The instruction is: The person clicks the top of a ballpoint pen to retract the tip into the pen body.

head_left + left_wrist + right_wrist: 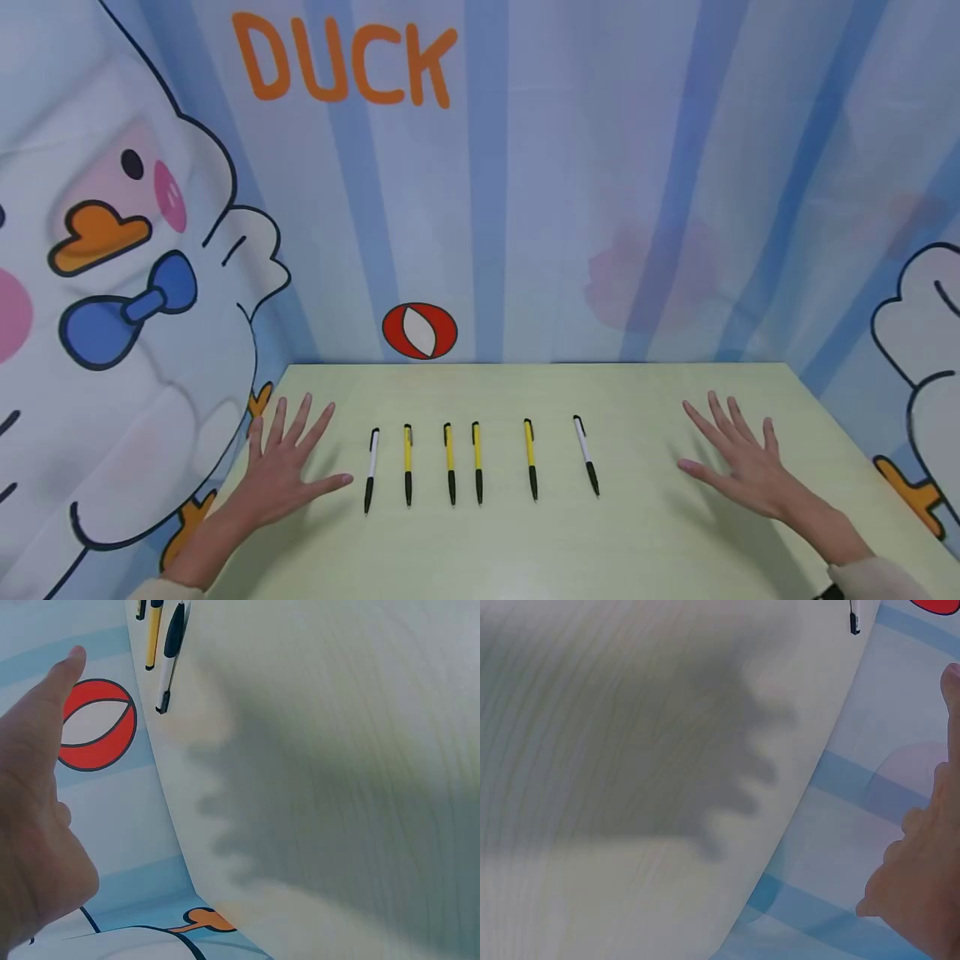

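Several pens lie in a row on the table, tips toward me. At the left end is a white pen with a black grip (372,458), and to its right a yellow pen (408,462). Two more yellow pens, one (449,462) and another (477,461), lie close together. Farther right are a yellow pen (530,458) and a slanted white pen (585,454). My left hand (283,471) hovers left of the row with fingers spread, holding nothing. On the far right my right hand (742,467) hovers too, its fingers spread and nothing in it.
The pale wooden table (480,558) ends at a blue striped curtain (555,208) behind it. On the curtain are a printed duck (150,400) at the left, orange lettering and a red-and-white ball (420,331). Both hands cast shadows on the tabletop.
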Demonstrator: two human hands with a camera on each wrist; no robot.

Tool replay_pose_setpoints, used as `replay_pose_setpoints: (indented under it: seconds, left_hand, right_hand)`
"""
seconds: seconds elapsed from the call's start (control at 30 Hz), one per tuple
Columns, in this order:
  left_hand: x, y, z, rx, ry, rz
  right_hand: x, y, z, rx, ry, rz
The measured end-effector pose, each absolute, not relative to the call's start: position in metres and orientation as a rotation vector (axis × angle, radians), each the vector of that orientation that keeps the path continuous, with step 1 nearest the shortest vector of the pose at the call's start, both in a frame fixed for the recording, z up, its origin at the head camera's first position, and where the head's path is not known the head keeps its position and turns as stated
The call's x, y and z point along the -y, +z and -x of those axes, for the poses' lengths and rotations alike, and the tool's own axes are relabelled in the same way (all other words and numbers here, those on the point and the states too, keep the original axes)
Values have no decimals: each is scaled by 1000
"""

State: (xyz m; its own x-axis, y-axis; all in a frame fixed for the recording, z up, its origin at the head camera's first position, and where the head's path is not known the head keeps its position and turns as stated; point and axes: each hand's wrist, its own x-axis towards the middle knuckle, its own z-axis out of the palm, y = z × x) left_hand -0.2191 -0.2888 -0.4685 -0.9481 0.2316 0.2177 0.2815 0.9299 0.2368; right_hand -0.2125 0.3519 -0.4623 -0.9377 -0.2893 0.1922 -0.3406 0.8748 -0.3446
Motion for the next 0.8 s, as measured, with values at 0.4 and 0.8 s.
replay_pose_setpoints:
  seconds: [0.4,0.8]
  left_hand:
    - [278,-478,229,2897,-490,447]
    - [262,-481,234,2945,-921,550]
  right_hand:
    - [-347,-462,213,2892,567,-522]
    - [-334,-475,220,2819,620,-607]
